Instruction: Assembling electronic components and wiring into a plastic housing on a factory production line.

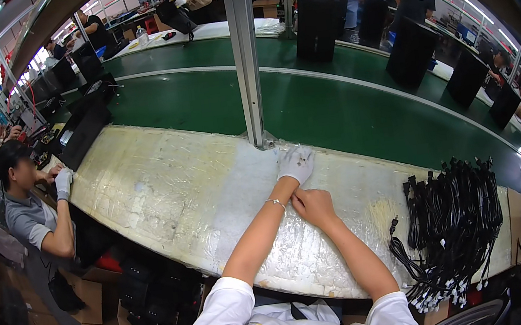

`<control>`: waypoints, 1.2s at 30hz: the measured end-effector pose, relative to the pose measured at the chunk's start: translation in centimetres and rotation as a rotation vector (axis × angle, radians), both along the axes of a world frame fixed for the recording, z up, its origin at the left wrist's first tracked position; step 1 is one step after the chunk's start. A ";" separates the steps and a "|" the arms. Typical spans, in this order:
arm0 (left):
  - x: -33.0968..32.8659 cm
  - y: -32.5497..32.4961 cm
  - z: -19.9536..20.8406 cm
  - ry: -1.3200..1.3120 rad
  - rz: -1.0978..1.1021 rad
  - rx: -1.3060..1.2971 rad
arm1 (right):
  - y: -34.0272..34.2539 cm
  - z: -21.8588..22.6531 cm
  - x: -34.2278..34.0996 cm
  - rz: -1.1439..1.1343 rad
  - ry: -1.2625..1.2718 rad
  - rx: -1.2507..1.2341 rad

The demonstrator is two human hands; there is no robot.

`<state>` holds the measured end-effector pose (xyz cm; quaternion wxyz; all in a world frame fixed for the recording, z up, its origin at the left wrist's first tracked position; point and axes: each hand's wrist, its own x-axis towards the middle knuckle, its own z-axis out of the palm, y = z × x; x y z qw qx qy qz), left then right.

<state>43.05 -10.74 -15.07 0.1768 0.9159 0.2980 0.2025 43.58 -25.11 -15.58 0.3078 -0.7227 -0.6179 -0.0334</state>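
In the middle of the worktable, my left hand [297, 163] rests in a white glove with dark spots, close to the foot of a metal post [247, 59]. Its fingertips are not clear enough to show how far they bend. A thin bracelet [277, 203] circles my left wrist. My bare right hand [314, 206] is closed against the underside of that wrist, with no object visible in it. To the right lies a large pile of black power cords [454, 209] with white-tipped ends; one cord [397, 240] sits slightly apart at its left edge.
A worn, plastic-covered worktable [164, 182] runs alongside a green conveyor belt [180, 104]. Tall black cases [414, 53] stand along its far side. A gloved co-worker [34, 192] sits at left beside another black case [85, 129]. Cardboard boxes [91, 300] are below.
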 end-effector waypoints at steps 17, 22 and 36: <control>-0.2 0.1 -0.1 -0.033 -0.001 -0.005 | 0.1 0.1 -0.1 0.011 0.006 0.017; -0.1 -0.1 -0.1 -0.069 0.004 -0.018 | 0.0 0.4 -0.1 0.002 0.016 0.022; -0.4 0.0 0.3 -0.025 0.000 -0.004 | 0.1 0.1 -0.5 -0.044 0.019 0.055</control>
